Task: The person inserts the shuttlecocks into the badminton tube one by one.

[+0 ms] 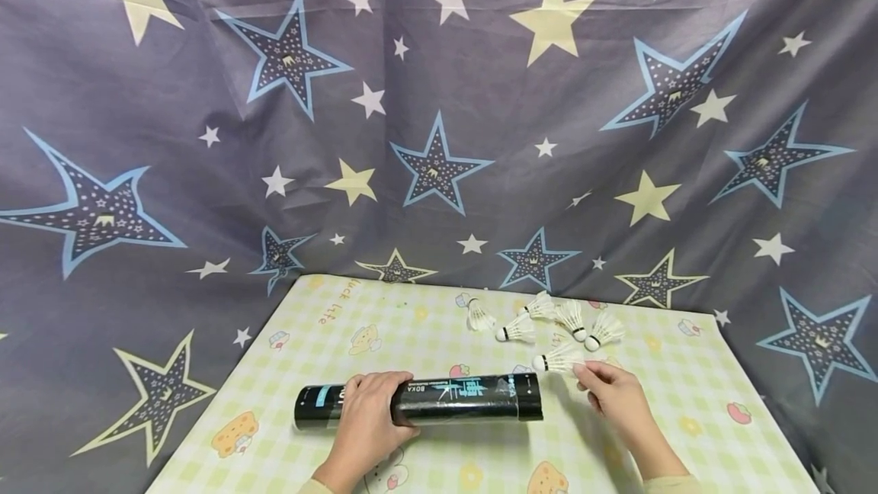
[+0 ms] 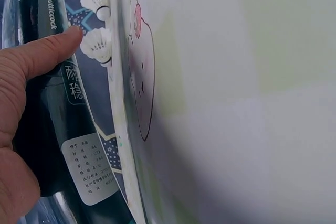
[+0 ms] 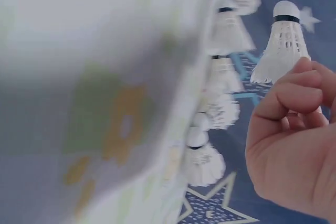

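My left hand (image 1: 373,414) grips a black shuttlecock tube (image 1: 466,400) around its left half, with the tube lying sideways over the table. In the left wrist view the thumb (image 2: 60,45) presses along the tube's side, above a white printed label (image 2: 92,169). My right hand (image 1: 617,399) pinches a white shuttlecock (image 1: 564,359) by the edge of its feathers. Its cork points left, just above and beyond the tube's right end (image 1: 531,396). The right wrist view shows the held shuttlecock (image 3: 286,40) with a dark band below the cork, fingers curled at the skirt.
Several loose shuttlecocks (image 1: 571,320) lie in a cluster toward the table's back right, one (image 1: 480,315) a little left of the others. A green checked cloth (image 1: 274,372) with cartoon prints covers the table. Behind hangs a grey star-patterned curtain (image 1: 439,82).
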A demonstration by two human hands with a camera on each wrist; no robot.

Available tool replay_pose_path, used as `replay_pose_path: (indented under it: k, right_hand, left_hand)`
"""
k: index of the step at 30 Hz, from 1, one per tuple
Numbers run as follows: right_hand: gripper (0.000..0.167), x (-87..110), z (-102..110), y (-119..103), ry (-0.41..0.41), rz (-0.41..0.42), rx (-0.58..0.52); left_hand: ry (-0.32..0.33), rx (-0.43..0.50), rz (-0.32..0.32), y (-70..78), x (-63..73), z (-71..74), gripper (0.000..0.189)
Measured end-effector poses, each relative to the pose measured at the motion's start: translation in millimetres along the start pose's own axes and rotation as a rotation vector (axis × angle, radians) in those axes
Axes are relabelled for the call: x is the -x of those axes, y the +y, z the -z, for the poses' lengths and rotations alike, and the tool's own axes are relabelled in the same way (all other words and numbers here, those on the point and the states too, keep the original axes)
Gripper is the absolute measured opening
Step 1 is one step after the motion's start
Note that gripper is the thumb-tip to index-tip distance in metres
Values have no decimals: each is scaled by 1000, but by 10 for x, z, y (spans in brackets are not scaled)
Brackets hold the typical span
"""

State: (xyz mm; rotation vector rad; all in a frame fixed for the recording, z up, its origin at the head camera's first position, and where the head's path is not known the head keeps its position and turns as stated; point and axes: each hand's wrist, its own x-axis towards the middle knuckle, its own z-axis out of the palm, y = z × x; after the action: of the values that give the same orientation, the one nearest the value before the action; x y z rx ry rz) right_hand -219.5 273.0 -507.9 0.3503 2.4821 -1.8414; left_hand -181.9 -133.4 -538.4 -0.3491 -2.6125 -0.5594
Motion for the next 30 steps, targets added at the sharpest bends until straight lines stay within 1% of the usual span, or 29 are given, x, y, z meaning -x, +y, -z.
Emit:
replay_pose_path:
  k: [3, 6, 9, 14, 19, 22, 30]
  right_hand:
    - [30, 161, 51, -104, -14, -17, -106]
    - [24, 279, 69, -172, -37, -20, -143]
    - [24, 348, 65, -205, -49, -3, -135]
    - [26, 427, 73, -212, -12, 34, -125]
    - [27, 479, 92, -187, 3, 30, -133]
    - [28, 505, 91, -162, -2, 24, -132]
    - [26, 563, -10, -143, -19, 45, -123]
  left_hand:
    - [8, -5, 8, 7, -8, 7, 84]
    - [10, -9, 14, 6, -12, 10, 84]
    - [8, -13, 18, 5, -10, 10, 85]
    - [-3, -19, 7, 10, -8, -6, 85]
    - [-2, -11, 8, 17, -13, -20, 85]
    - [-3, -10, 16, 15, -14, -21, 85]
    - [-8, -16, 6, 12, -12, -22, 85]
